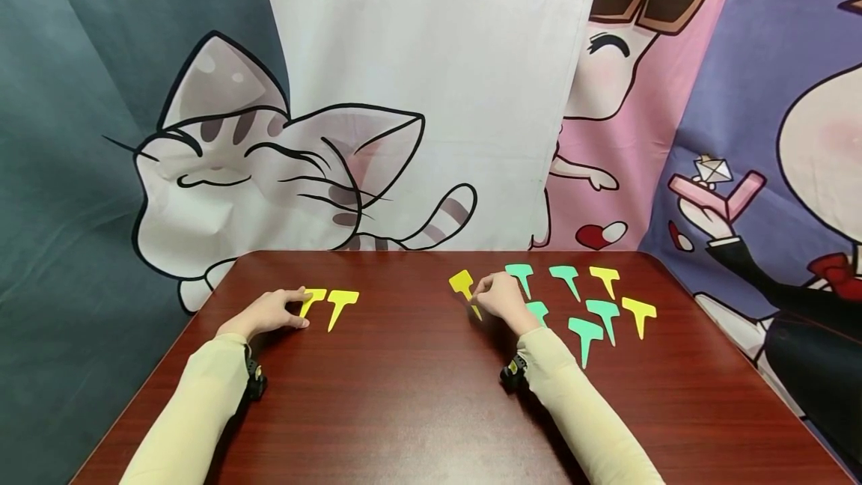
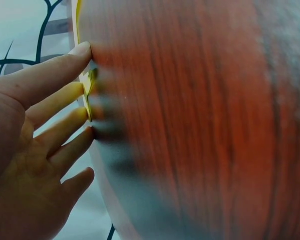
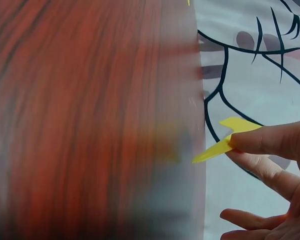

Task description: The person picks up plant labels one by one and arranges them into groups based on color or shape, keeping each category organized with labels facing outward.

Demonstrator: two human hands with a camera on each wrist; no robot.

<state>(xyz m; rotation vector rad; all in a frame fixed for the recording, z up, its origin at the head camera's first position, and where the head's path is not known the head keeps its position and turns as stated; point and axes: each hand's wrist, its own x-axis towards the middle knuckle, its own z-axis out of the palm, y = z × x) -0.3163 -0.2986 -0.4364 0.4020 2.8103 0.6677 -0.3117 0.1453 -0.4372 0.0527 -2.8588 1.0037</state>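
My left hand [image 1: 268, 313] rests at the left on a yellow T-shaped tag [image 1: 313, 295], fingers spread and fairly straight; in the left wrist view the fingertips of the hand [image 2: 49, 120] touch the tag [image 2: 88, 95]. Just right of it lies another yellow tag [image 1: 342, 299]. Near the middle, my right hand [image 1: 501, 298] pinches a yellow tag [image 1: 462, 282] by its stem. The right wrist view has this tag [image 3: 217, 148] between thumb and forefinger of the hand [image 3: 275, 175], clear of the table, the other fingers apart from it.
Several green tags [image 1: 585, 331] and two yellow tags, one at the back [image 1: 604, 275] and one at the far right [image 1: 638, 308], lie on the brown table [image 1: 377, 395] right of my right hand. A printed cartoon cloth [image 1: 431, 36] hangs behind the table.
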